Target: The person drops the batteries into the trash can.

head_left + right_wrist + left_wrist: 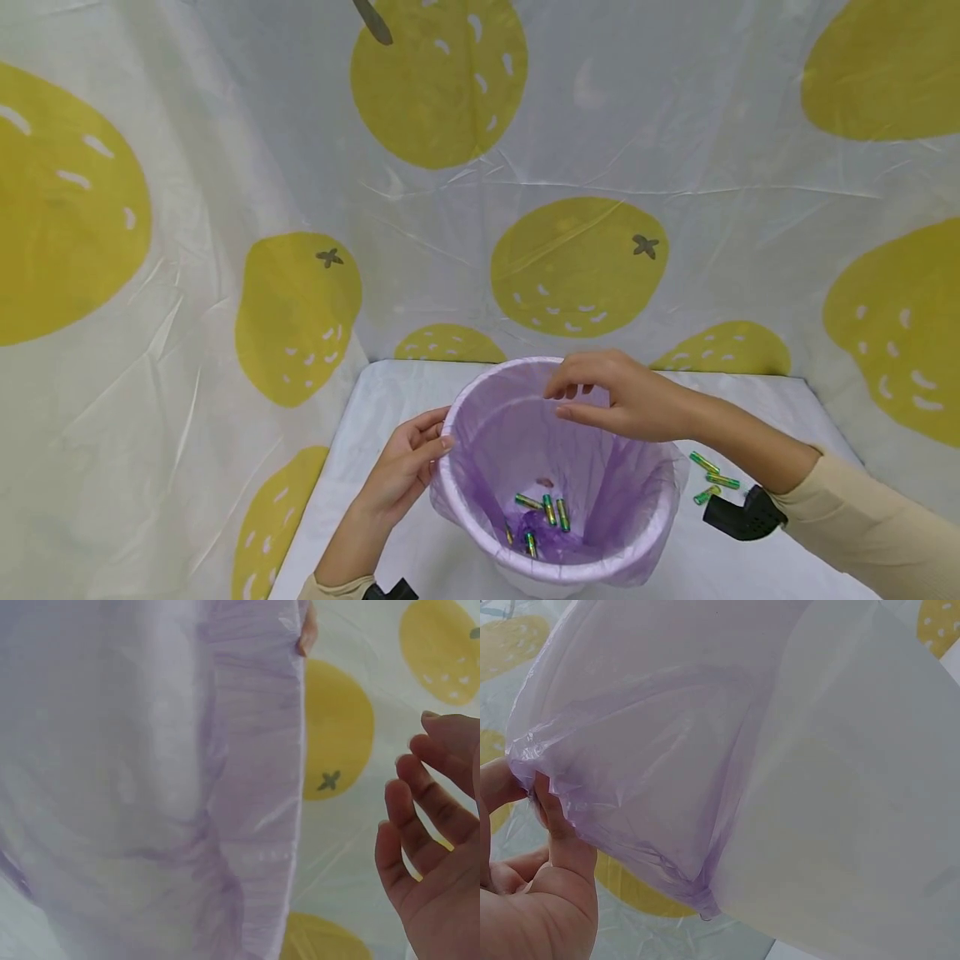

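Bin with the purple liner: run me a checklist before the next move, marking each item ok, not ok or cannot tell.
1. Bin held: ok, the left hand grips its lined rim.
2. Purple liner folded over the rim: ok.
3. Right hand free: ok, it is over the bin's opening and no item shows in it.
4. No loose batteries left outside: not ok, three lie on the table beside the bin.
5. Exact count of batteries inside: cannot tell, several show but the crumpled liner may hide more.
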The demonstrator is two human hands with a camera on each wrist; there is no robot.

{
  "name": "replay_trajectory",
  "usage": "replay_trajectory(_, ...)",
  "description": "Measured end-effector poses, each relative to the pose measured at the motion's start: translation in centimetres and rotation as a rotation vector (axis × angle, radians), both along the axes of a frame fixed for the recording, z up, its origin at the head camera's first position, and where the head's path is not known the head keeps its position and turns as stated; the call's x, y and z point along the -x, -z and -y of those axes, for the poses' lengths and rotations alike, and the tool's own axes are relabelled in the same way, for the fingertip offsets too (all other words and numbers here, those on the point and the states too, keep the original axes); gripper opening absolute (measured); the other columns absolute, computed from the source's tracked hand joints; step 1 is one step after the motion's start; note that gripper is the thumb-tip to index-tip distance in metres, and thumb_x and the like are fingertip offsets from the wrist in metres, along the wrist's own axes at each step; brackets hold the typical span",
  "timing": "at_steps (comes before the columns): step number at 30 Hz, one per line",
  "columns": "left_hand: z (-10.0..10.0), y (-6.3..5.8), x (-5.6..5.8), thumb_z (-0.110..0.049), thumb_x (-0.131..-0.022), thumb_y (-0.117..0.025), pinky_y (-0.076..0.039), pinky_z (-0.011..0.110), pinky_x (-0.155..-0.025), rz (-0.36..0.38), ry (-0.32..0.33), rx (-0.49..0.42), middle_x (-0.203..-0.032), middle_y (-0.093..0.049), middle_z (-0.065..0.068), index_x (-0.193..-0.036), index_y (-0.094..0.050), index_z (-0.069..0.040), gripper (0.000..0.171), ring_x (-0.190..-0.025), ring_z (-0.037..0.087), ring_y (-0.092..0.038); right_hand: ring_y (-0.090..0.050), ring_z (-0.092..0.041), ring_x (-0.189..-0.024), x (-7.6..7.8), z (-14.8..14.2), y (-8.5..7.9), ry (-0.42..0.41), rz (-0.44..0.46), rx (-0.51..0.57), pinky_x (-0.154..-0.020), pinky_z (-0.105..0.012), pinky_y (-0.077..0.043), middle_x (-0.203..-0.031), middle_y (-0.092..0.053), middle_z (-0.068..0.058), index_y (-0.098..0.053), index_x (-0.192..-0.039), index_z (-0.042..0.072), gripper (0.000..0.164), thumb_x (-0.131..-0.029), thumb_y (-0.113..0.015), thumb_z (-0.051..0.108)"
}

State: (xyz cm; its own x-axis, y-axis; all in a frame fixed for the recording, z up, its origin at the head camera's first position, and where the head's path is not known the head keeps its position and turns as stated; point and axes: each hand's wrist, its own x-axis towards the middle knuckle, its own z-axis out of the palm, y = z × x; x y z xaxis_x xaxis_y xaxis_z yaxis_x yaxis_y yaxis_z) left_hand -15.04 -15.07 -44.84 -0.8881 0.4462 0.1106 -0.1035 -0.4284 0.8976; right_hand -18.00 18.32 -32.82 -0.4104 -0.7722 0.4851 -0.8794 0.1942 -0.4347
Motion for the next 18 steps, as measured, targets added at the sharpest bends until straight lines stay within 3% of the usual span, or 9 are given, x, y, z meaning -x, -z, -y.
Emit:
replay_trajectory(7,0.0,0.0,-0.1,0.008,-0.098,-0.059,-0.059,0.025,-0.079,0.021,-0.004,0.008,-0.114,-0.065,0.01,-0.144,-0.04,0.018,0.051,-0.095,0.016,-0.067,-0.062,-0.006,-0.092,-0.4,-2.2,1.3,0.04,0.027,0.021,-0.075,-0.026,-0.054,-0.11,-0.067,0.013,-0.07,-0.118,0.024,0.037,-0.092,-0.076,-0.001)
replay_trajectory(13,0.0,0.1,0.0,0.008,-0.098,-0.058,-0.059,0.025,-0.08,0.019,0.009,0.012,-0.115,-0.064,0.011,-0.144,-0.039,0.018,0.051,-0.096,0.017,-0.067,-0.061,-0.008,-0.09,-0.8,-4.0,2.1,0.099,0.009,0.033,-0.074,-0.025,-0.053,-0.103,-0.069,0.007,-0.07,-0.118,0.025,0.029,-0.095,-0.075,0.008)
replay_trajectory(18,0.3,0.0,0.0,0.009,-0.098,-0.057,-0.059,0.026,-0.079,0.009,0.003,0.012,-0.116,-0.064,0.013,-0.144,-0.038,0.019,0.051,-0.096,0.017,-0.067,-0.062,-0.008,-0.091,-1.1,-5.2,2.5,0.158,0.006,0.039,-0.075,-0.024,-0.053,-0.105,-0.068,0.01,-0.07,-0.118,0.024,0.038,-0.09,-0.078,0.0)
